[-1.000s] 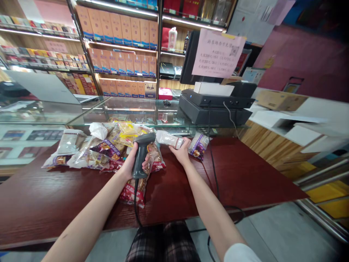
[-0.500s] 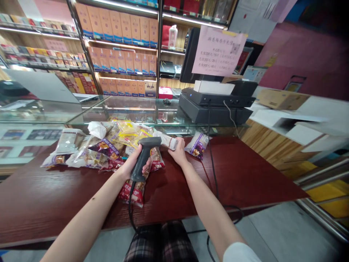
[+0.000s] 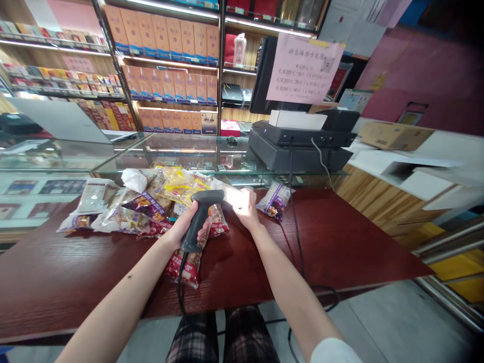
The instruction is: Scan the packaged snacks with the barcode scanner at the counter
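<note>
Mid-frame, left hand [image 3: 183,227] wrapped round the scanner [image 3: 195,224], right hand [image 3: 248,209] pinching a brightly lit packet [image 3: 229,193]: scanning, it seems, wanting steady aim next

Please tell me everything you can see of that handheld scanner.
The scanner is dark grey, apparently plastic, with a wide head on a thick handle. Gripped in the left hand, it tilts in front of snack bags, head facing the right hand, where bright light falls. A black cord runs from its base toward the near edge of the table.
</note>
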Available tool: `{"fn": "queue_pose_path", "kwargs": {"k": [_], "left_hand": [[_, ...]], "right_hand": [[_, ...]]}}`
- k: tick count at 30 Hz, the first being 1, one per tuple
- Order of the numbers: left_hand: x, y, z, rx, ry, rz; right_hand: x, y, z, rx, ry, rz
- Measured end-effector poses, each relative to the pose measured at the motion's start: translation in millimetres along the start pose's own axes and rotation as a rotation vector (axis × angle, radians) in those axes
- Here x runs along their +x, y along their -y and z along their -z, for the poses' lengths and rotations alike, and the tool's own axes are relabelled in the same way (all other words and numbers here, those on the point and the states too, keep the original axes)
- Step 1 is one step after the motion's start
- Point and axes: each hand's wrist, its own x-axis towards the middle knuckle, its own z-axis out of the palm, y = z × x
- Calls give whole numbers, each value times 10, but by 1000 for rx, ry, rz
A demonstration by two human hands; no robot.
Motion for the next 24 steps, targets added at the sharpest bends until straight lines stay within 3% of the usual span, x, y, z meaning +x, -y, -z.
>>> {"fn": "queue_pose_path", "kwargs": {"k": [5, 9, 15, 21, 24], "left_hand": [[-8, -19, -35, 20, -23, -30], [-4, -31, -9, 62, -27, 25], [7, -21, 7, -11, -109, -52], [14, -7, 56, -9, -93, 37], [16, -17, 40, -43, -96, -6]], "right_hand": [[5, 23, 5, -19, 9, -10], [14, 41, -4, -28, -17, 0], [9, 37, -23, -6, -20, -4], [8, 37, -24, -27, -5, 9], [10, 37, -25, -24, -12, 17]]}}
